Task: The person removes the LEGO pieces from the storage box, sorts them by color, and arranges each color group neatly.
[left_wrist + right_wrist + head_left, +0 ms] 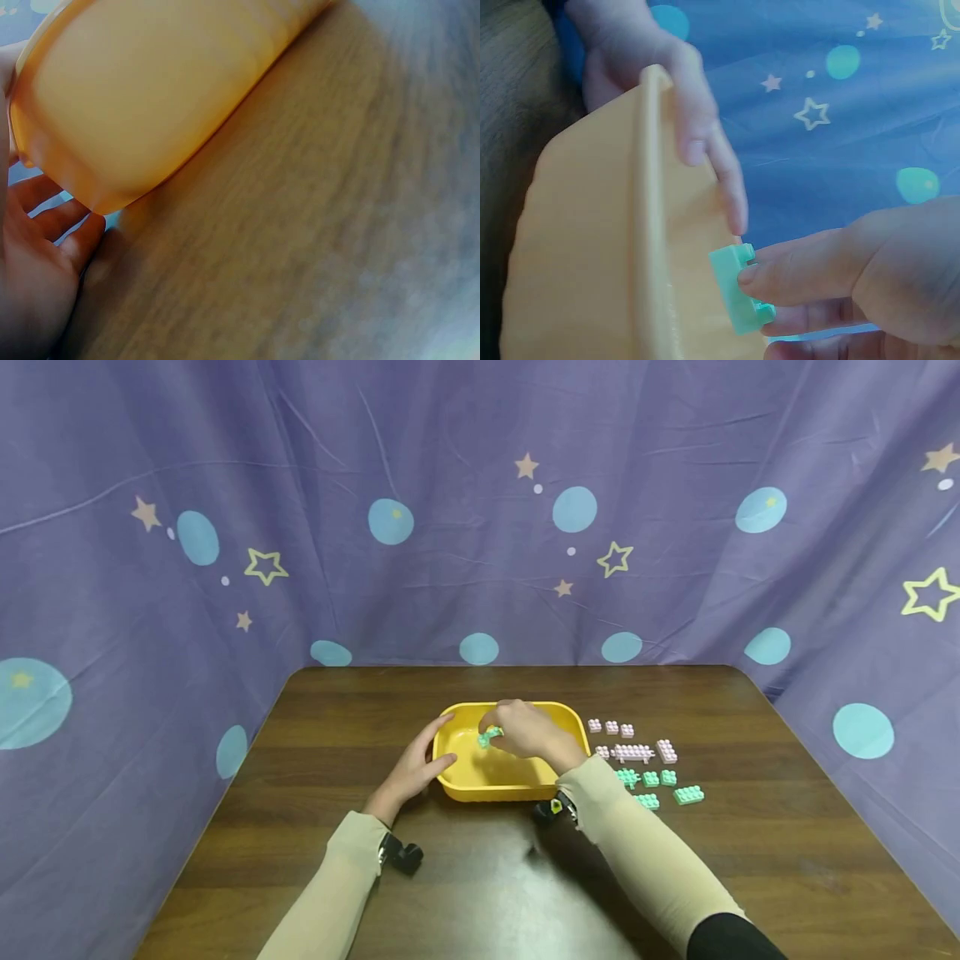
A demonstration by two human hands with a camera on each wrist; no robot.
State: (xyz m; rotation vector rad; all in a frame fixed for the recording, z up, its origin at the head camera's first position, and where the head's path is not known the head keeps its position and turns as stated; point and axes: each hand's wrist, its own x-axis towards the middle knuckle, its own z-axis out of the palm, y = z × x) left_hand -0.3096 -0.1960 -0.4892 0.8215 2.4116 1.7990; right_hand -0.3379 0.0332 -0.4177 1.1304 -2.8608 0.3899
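A yellow plastic basin (491, 793) stands on the table in the head view. My left hand (414, 768) holds its left end, with the thumb over the rim; in the left wrist view, several fingers (52, 214) lie against the outside of the basin's corner. Inside the basin, above its floor, my right hand (528, 731) pinches a mint-green building block (739, 289) between thumb and fingers. The block's studs face the palm in the right wrist view. The fingers hide part of it.
Right of the basin lie pink building blocks (633, 752) and, nearer to me, several green building blocks (688, 795). My right forearm (637, 852) passes over the basin's near right corner and hides part of the green group. A purple patterned curtain (480, 527) surrounds the wooden table (795, 860).
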